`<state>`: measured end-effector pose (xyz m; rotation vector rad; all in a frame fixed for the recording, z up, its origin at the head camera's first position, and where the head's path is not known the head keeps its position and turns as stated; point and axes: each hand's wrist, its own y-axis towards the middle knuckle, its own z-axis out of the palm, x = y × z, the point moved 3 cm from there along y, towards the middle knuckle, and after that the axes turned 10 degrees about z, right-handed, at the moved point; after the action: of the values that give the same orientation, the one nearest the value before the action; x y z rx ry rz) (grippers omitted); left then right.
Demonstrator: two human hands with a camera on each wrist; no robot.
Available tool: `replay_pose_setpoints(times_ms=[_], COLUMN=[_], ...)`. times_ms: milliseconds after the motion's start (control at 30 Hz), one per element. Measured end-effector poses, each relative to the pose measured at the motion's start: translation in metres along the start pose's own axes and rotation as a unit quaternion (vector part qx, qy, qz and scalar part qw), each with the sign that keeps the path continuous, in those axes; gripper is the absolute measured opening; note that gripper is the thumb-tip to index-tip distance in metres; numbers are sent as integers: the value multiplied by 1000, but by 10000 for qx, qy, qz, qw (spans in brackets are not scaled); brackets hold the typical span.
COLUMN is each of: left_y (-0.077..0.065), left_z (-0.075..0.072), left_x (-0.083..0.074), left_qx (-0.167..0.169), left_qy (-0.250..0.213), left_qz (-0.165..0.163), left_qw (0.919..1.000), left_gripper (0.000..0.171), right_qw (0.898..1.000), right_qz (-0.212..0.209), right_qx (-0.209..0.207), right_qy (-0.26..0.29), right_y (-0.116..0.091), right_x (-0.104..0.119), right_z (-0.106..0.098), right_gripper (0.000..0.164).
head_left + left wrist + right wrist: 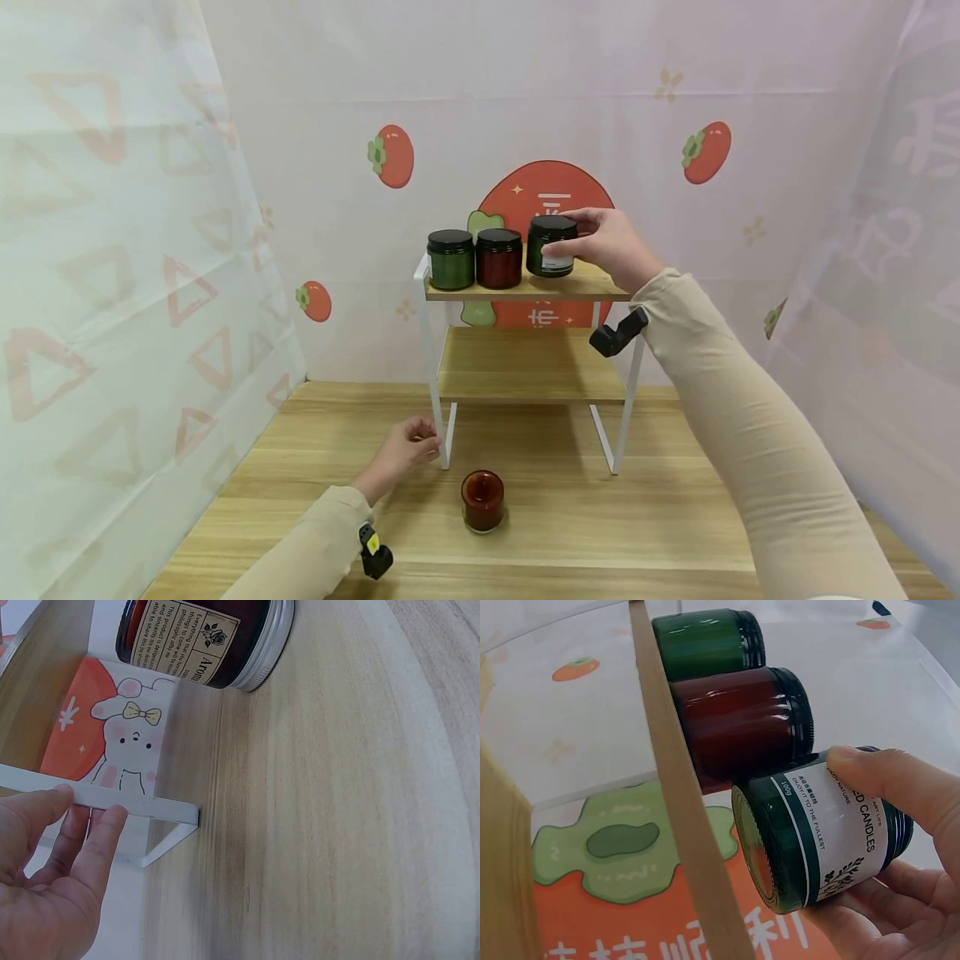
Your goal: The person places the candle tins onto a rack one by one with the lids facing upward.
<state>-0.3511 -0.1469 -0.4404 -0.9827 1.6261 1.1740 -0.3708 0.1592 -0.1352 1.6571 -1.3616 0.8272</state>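
My right hand grips a dark green candle jar with a black lid and white label, holding it slightly tilted at the top board of a small rack. Whether its base touches the board, I cannot tell. To its left stand a red jar and a green jar, both black-lidded. Lower down, my left hand pinches the rack's white front left leg between thumb and fingers. A dark red candle jar stands upside down on its silver lid before the rack.
The rack's lower wooden board lies under the top one. Behind hangs a white backdrop printed with red fruit, and cloth walls close off both sides. Everything rests on a wood-grain tabletop.
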Motion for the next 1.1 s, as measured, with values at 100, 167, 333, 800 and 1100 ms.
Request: replay_pose_setpoints(times_ms=[100,167,333,800,1100], left_y=[0,0,0,0,-1], left_z=[0,0,1,2,2], left_x=[0,-1,0,0,-2], left_qx=[14,26,62,77,85], left_qy=[-6,2,-36,-46,27], left_qz=[4,11,48,30,22], left_qw=[10000,10000,10000,10000,10000], left_gripper=[14,14,14,16,16], right_qw=[10000,9999,9998,9986,9979], right_qz=[4,4,31,115,197], right_qx=[20,14,75,285,427], right_qy=[-75,-122,-154,-440,-437], right_y=[1,1,0,0,1], right_x=[-2,-3,-6,-10,-11], right_z=[3,4,6,6,6], right_gripper=[65,67,71,76,77])
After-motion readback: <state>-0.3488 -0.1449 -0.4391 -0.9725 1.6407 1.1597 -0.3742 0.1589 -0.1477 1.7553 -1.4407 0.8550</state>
